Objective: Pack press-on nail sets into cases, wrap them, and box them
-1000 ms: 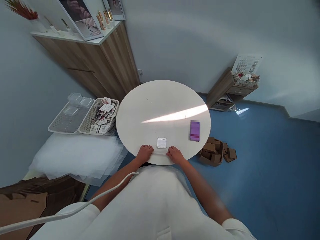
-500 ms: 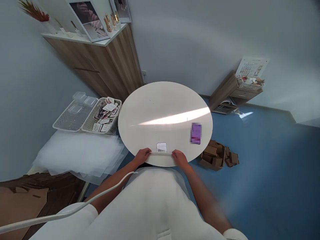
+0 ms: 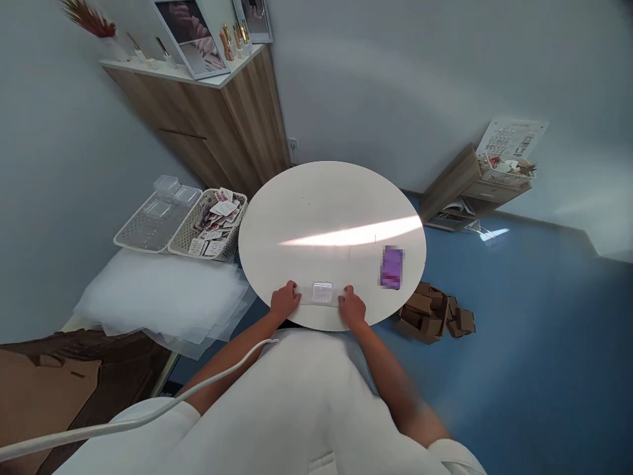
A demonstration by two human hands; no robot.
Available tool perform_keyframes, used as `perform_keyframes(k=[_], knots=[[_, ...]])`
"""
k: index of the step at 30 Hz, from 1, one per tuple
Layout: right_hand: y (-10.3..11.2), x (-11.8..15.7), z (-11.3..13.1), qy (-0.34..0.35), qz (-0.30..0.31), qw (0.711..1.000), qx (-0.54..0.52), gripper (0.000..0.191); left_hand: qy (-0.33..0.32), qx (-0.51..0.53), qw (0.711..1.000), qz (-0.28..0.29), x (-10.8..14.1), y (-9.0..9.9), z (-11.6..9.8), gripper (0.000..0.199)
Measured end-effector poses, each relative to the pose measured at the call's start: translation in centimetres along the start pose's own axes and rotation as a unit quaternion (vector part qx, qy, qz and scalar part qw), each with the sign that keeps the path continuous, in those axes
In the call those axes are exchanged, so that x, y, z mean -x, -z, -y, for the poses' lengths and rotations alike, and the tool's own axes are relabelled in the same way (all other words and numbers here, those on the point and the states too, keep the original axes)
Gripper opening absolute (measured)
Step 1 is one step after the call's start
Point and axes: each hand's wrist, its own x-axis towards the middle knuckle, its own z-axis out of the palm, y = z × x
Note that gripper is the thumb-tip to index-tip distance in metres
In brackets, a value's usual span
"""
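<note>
On the near part of the white round table [image 3: 326,191] lies a small clear plastic case [image 3: 322,292]. A narrow translucent plastic sheet [image 3: 307,295] spans from hand to hand, level with the case, and appears to lie across it. My left hand [image 3: 285,300] has its fingers closed at the sheet's left end. At the right end, my right hand [image 3: 352,307] grips it the same way, thumb and finger pressed together. Whether the sheet touches the case I cannot tell. A blurred purple packet [image 3: 391,267] rests to the right of my right hand.
Left of the table stand a basket full of printed cards [image 3: 217,224] and a white basket with clear cases [image 3: 148,227]. Below them lies a stack of translucent sheets [image 3: 163,297]. Brown cardboard boxes [image 3: 425,313] sit on the floor at right. A white cable [image 3: 198,389] crosses my left arm.
Both hands have moved slightly forward, bringing the sheet from the case's near edge over to its level. The view has shifted slightly.
</note>
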Motion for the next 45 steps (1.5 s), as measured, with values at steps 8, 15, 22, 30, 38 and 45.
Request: perform_keyframes(k=[8, 15, 22, 30, 38, 45], knots=[[-0.6, 0.5, 1.0, 0.205, -0.069, 0.974, 0.066, 0.026, -0.264, -0.09, 0.96, -0.024, 0.2, 0.4, -1.3, 0.037], [0.6, 0.3, 1.1, 0.289, -0.018, 0.956, 0.055, 0.029, -0.333, -0.085, 0.939, 0.028, -0.4, 1.0, -2.3, 0.032], [2.0, -0.5, 2.3, 0.295, 0.036, 0.95, 0.092, 0.039, -0.319, -0.081, 0.942, 0.063, -1.1, 1.2, -3.4, 0.031], [3.6, 1.1, 1.6, 0.278, 0.12, 0.952, 0.049, 0.028, -0.323, -0.07, 0.934, 0.136, -0.5, 2.5, -3.7, 0.028], [4.4, 0.5, 0.7, 0.256, 0.086, 0.963, -0.001, 0.017, -0.299, -0.004, 0.942, 0.153, -1.2, 2.7, -4.0, 0.022], [3.1, -1.8, 1.1, 0.179, 0.075, 0.978, -0.079, 0.026, -0.207, 0.105, 0.961, 0.148, -3.2, 2.3, -2.6, 0.027]])
